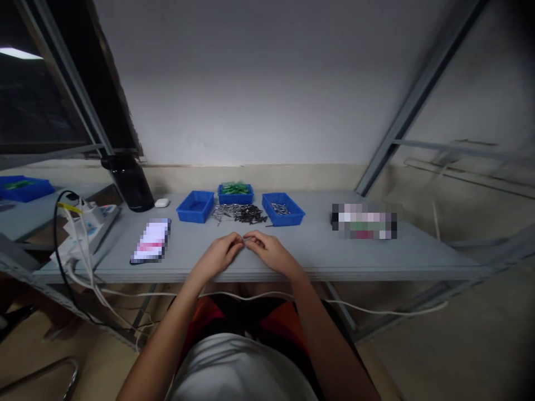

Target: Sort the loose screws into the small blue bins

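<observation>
My left hand (222, 252) and my right hand (270, 249) meet over the front part of the table. The fingers of both are curled and pinched, their tips almost touching. Whatever they hold between them is too small to make out. Just beyond my fingers lies a pile of silver metal pieces (224, 213) beside a pile of dark screw-like pieces (252, 214). Around the piles stand a blue bin (195, 215) on the left, a blue bin with green pieces (235, 197) behind, and a blue bin with small silver parts (288, 217) on the right.
On the left of the grey table (317, 245) are a lit phone (152, 240), a white earbud case (161, 203), a black bottle (132, 186) and a power strip (98, 231) with cables. A blurred-out object (363, 221) lies on the right. A white cable hangs along the front edge.
</observation>
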`<action>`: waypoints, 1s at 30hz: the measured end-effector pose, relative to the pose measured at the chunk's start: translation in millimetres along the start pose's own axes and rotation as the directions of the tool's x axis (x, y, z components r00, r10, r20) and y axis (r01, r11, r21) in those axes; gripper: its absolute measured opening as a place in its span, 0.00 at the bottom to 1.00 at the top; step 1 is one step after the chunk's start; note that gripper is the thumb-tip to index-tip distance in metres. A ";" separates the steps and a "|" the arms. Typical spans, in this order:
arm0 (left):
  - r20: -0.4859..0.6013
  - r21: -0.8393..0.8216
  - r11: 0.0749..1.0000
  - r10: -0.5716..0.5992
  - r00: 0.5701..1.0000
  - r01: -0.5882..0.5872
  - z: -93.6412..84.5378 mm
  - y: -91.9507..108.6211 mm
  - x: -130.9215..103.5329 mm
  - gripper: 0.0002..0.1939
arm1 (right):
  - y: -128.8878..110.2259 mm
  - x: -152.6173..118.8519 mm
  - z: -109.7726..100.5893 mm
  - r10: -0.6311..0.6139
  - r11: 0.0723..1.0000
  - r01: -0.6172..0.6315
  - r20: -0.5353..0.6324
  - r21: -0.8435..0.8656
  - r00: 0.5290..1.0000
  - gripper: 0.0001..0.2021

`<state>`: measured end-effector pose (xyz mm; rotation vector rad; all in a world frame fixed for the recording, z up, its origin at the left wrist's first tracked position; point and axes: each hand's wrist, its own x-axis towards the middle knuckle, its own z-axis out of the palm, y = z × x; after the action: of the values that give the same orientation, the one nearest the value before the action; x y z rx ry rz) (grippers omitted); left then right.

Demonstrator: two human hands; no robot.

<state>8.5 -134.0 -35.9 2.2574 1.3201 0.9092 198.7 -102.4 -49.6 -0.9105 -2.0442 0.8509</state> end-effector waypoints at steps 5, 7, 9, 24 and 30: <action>0.041 0.015 1.000 0.010 0.999 -0.011 -0.1 -0.2 1.6 0.08 | -1.6 -0.1 0.4 -0.032 0.999 0.033 0.031 -0.013 0.999 0.09; 0.039 0.014 1.000 -0.004 0.999 0.003 -0.5 -0.1 0.8 0.07 | -2.5 -0.5 0.4 -0.028 0.999 0.029 0.034 -0.040 0.999 0.08; 0.024 0.001 1.000 -0.030 0.999 0.030 -0.7 -1.0 0.3 0.07 | -2.5 -1.0 0.2 -0.014 0.998 0.016 0.027 -0.055 1.000 0.08; -0.082 -0.064 0.998 -0.016 0.997 0.011 -2.2 -6.2 1.0 0.12 | -2.6 -1.0 0.8 0.034 0.994 -0.034 0.001 -0.106 0.999 0.09; -0.119 -0.051 0.998 -0.043 0.992 0.037 -2.8 -3.7 0.1 0.13 | -0.8 2.2 -11.9 0.031 0.993 -0.042 -0.095 -0.113 0.995 0.10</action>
<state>4.3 -132.1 -36.1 2.1616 1.3738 1.0659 207.1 -97.8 -42.0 -1.0343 -2.0173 0.7026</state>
